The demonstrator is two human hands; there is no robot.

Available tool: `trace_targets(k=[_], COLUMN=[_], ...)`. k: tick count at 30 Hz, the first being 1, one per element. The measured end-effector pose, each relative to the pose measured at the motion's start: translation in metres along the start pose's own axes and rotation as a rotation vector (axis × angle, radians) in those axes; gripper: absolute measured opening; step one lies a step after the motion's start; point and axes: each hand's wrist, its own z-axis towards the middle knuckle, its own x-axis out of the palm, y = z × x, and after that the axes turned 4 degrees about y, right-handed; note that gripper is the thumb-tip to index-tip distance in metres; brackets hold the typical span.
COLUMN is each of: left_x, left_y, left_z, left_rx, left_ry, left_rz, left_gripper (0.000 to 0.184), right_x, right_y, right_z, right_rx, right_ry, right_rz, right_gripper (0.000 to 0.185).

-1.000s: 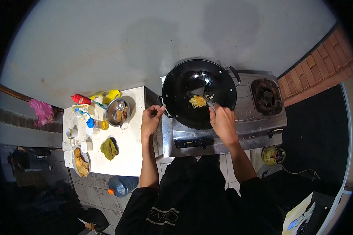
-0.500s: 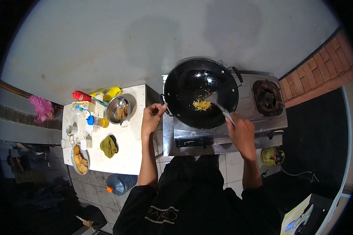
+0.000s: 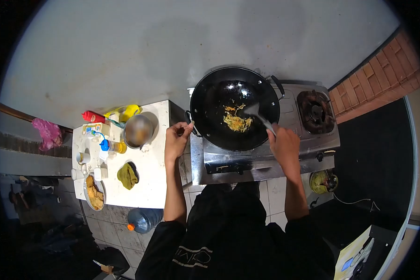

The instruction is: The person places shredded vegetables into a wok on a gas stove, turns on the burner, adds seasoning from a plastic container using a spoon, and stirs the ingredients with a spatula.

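Observation:
A large black wok (image 3: 207, 105) sits on the left side of the stove. Low in its bowl lies a small loose heap of shredded yellowish food (image 3: 238, 123). My right hand (image 3: 284, 145) is closed around the handle of a spatula (image 3: 254, 111), whose blade is in the wok just right of the food. At the wok's left rim, my left hand (image 3: 176, 141) pinches the loop handle (image 3: 188, 116) between thumb and fingers. A small pale bit shows at the fingertips; I cannot tell what it is.
A bare burner (image 3: 316, 112) is right of the wok. On the white table (image 3: 154, 186) at left stand a metal bowl (image 3: 138, 131), a red bottle (image 3: 94, 116), a blue-capped bottle (image 3: 113, 146), a green cloth (image 3: 127, 176) and a plate of fried food (image 3: 95, 196). A water jug (image 3: 145, 219) lies below.
The spatula blade has drawn away from the food, which is now spread wider across the wok. My left hand stays at the handle. The whole view has shifted slightly.

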Motion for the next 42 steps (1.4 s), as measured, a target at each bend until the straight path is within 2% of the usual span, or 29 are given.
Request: trace_targets(k=[1, 6, 8, 10, 14, 17, 20, 23, 26, 28, 32, 34, 36, 38, 42], left_x=[0.001, 0.0, -0.001, -0.002, 0.002, 0.002, 0.0, 0.004, 0.003, 0.001, 0.006, 0.002, 0.001, 0.004, 0.004], left_y=[-0.002, -0.001, 0.004, -0.001, -0.005, 0.0, 0.005, -0.009, -0.004, 0.002, -0.001, -0.002, 0.0, -0.001, 0.002], left_z=[0.0, -0.001, 0.0, 0.001, 0.0, 0.001, 0.003, -0.001, -0.001, 0.0, -0.001, -0.002, -0.004, -0.003, -0.004], left_rx=[-0.009, -0.049, 0.013, -0.002, -0.014, 0.013, 0.013, -0.025, -0.039, -0.015, -0.013, -0.07, 0.0, -0.032, -0.038], left_ry=[-0.005, -0.017, 0.0, 0.005, -0.013, -0.026, -0.027, -0.039, -0.051, -0.048, -0.09, -0.06, -0.094, -0.103, -0.104], left_rz=[-0.006, 0.017, 0.041, 0.066, 0.065, 0.046, 0.054, 0.046, 0.066, 0.099, 0.051, 0.047, 0.07, 0.049, 0.02], left_gripper=[0.028, 0.028, 0.028, 0.027, 0.028, 0.029, 0.029, 0.029, 0.029, 0.03, 0.028, 0.027, 0.026, 0.025, 0.025], right_x=[0.003, -0.01, -0.027, -0.036, -0.003, 0.001, -0.01, 0.008, 0.011, 0.001, 0.018, 0.014, 0.007, 0.011, 0.009], right_y=[-0.003, -0.01, -0.011, -0.014, -0.01, -0.009, -0.006, -0.006, -0.002, -0.002, 0.001, 0.001, 0.001, 0.005, 0.001], right_z=[0.004, -0.003, -0.016, -0.024, -0.006, 0.0, -0.001, 0.008, 0.006, 0.0, 0.01, 0.003, 0.002, 0.009, -0.003], right_rx=[-0.02, -0.112, -0.111, -0.052, -0.047, -0.165, -0.091, -0.065, -0.191, -0.043, -0.086, -0.086, -0.026, -0.011, -0.041], right_ry=[-0.06, -0.064, -0.062, 0.052, -0.009, -0.005, 0.045, -0.004, -0.03, 0.007, -0.055, 0.006, 0.038, -0.086, 0.036], right_rz=[0.046, 0.084, 0.081, -0.019, 0.02, 0.058, 0.006, 0.133, 0.17, 0.09, 0.167, 0.076, 0.091, 0.147, 0.154], right_gripper=[0.02, 0.02, 0.02, 0.021, 0.021, 0.022, 0.021, 0.02, 0.02, 0.021, 0.022, 0.022, 0.022, 0.022, 0.021])
